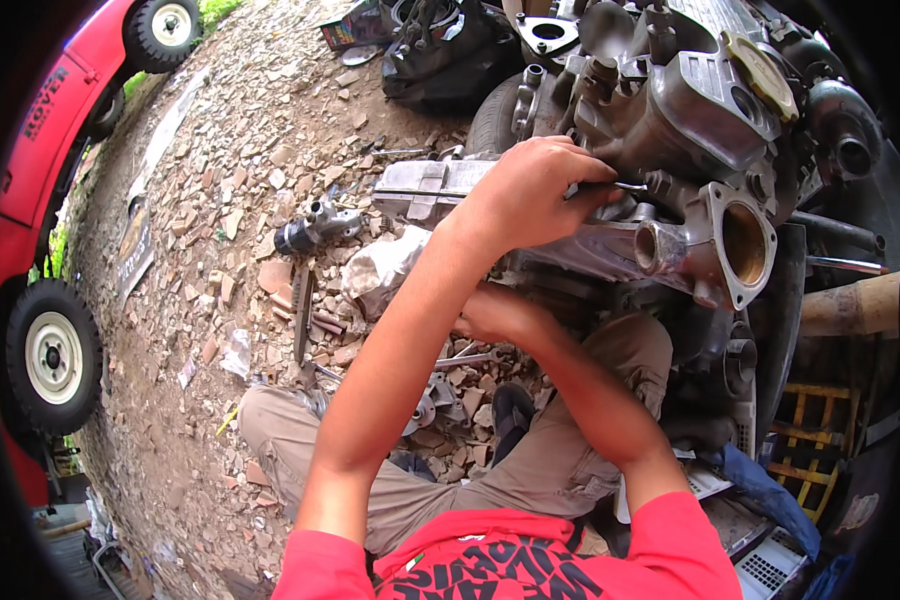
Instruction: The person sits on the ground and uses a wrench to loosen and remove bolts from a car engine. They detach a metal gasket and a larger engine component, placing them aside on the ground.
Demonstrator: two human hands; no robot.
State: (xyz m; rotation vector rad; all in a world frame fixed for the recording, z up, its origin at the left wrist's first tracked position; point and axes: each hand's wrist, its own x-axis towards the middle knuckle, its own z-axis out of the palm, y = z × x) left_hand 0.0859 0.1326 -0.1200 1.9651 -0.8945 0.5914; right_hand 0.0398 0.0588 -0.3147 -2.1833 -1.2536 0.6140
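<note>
My left hand (548,192) is closed over the top of a greasy metal engine (600,248), gripping a slim metal tool (630,186) whose bright end points right, toward a bolt area on the casting. Only a short length of the tool shows, so its exact kind is unclear. Lower down, my right hand (485,312) reaches in under the engine's side, its fingers hidden behind my left forearm. A pipe outlet with an open round flange (745,243) sticks out at the right of the engine. Beside my left forearm lies a whitish crumpled cloth or bag (382,268).
Rubble covers the ground at left, with a black-ended metal part (317,228), a flat dark bar (302,312) and a spanner (470,358) on it. A red vehicle (30,170) stands far left. More engine parts (435,55) and a yellow crate (808,440) sit around.
</note>
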